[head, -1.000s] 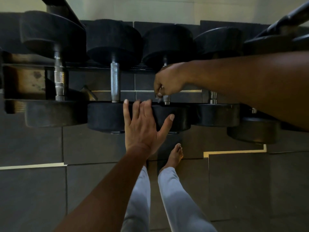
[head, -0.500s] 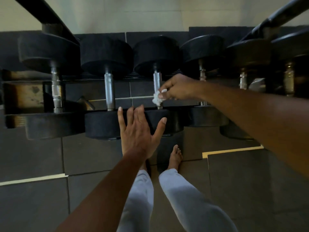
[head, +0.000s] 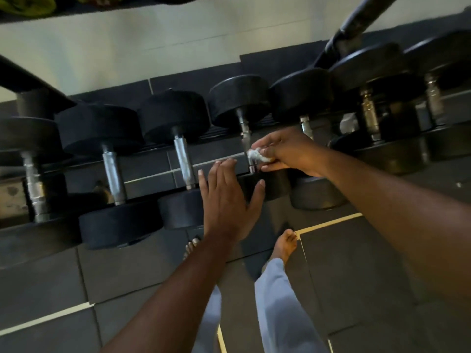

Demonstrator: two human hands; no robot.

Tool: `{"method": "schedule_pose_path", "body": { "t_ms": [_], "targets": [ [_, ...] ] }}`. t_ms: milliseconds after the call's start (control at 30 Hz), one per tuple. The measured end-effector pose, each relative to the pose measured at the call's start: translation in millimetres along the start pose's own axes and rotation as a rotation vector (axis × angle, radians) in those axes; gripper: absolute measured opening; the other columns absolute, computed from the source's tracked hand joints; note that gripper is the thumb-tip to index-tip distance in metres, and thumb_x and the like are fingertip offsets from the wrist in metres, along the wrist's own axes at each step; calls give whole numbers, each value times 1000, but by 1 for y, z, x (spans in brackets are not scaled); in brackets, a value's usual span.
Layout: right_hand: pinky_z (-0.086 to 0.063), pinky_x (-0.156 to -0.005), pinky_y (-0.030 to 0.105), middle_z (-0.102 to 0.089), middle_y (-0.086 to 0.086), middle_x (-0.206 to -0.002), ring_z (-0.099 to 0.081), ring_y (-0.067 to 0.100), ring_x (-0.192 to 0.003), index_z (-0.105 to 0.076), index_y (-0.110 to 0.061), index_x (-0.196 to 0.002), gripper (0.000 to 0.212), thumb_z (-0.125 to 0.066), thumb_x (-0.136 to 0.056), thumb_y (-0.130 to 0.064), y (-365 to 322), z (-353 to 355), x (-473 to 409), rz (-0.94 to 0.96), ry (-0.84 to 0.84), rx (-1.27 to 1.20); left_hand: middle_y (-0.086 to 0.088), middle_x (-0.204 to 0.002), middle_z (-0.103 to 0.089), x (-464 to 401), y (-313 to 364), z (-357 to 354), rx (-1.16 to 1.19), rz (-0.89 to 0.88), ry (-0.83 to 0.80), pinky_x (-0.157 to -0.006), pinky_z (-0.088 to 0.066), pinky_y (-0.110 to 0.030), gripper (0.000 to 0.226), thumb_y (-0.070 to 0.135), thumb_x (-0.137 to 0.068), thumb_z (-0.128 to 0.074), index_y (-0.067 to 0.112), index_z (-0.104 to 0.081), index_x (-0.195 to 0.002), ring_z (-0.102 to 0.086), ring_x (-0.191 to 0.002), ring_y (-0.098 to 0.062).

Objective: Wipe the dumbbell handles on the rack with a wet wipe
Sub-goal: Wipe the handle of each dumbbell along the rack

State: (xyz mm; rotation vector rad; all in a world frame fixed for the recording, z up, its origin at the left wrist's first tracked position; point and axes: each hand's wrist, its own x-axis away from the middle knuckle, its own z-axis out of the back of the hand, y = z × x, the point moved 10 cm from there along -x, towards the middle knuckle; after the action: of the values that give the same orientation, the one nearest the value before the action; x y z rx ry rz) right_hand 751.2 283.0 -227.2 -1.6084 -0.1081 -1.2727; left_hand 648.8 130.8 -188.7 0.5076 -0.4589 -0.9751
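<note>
Your right hand (head: 285, 152) pinches the wipe (head: 256, 155) against the handle (head: 246, 141) mid-rack; left hand (head: 226, 200), fingers straight, braces the near head. Wrap wipe fully, stroke whole length.

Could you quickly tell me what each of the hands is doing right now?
Left hand: open, fingers straight, against a dumbbell head.
Right hand: pinching the wet wipe at a handle.

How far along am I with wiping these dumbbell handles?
Nothing shows which handles are already clean. In hand: your right hand pinches the wet wipe against the lower part of one dumbbell handle, while your left hand lies flat on that dumbbell's near weight. Possibly left: the handles to its left and right.
</note>
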Motion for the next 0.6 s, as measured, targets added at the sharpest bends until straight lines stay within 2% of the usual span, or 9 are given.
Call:
{"method": "schedule_pose_path", "body": {
  "t_ms": [100,167,233,367,467,533,600],
  "targets": [
    [-65,-72,31,-76,24,-116,-80,29,-89,-76,0,-109,12,-69,-100,0,4,23,-4,-25,28,-64,-8,-149,-55,-7,9,-29,-32,39,-28,-134,-11,-58,68,65,-105,-49,12,-48,-148,-38,-155,-27],
    [-64,-71,29,-76,26,-113,-80,30,-91,-75,7,-111,17,-70,-97,0,3,33,-6,-40,15,-112,-11,-147,-58,-7,6,-45,-85,85,-38,-135,-8,-53,72,68,-107,-41,8,-49,-146,-39,-154,-28],
    [-65,-74,29,-77,25,-111,-80,31,-97,-73,10,-114,20,-70,-96,2,0,37,-9,-55,-43,-121,-14,-145,-60,-4,2,-53,-139,121,-14,-135,-7,-49,77,71,-107,-35,5,-50,-145,-44,-151,-27],
    [-65,-82,29,-76,22,-116,-78,27,-106,-72,4,-122,33,-72,-90,13,-3,36,-19,-95,-195,-66,-14,-137,-64,-3,0,-55,-146,165,71,-135,-10,-48,74,68,-103,-43,5,-53,-140,-52,-143,-25],
    [-64,-87,26,-77,12,-118,-77,18,-107,-73,-5,-130,47,-83,-85,7,-3,33,-33,-30,-241,211,-12,-131,-66,-4,1,-55,-145,178,98,-134,-12,-48,70,67,-101,-45,7,-55,-136,-57,-137,-25],
    [-62,-94,26,-81,0,-111,-77,10,-103,-79,-16,-125,46,-91,-82,-7,-10,33,-45,93,-201,494,-10,-127,-67,-5,-2,-56,-139,190,116,-134,-15,-48,66,67,-99,-47,10,-55,-133,-60,-131,-24],
    [-58,-92,18,-81,-9,-107,-75,3,-98,-82,-23,-120,42,-94,-80,-15,-20,29,-51,220,-156,631,-9,-123,-67,-5,-3,-58,-143,187,141,-132,-19,-48,64,65,-98,-48,11,-56,-131,-62,-125,-25]
  ]
}}
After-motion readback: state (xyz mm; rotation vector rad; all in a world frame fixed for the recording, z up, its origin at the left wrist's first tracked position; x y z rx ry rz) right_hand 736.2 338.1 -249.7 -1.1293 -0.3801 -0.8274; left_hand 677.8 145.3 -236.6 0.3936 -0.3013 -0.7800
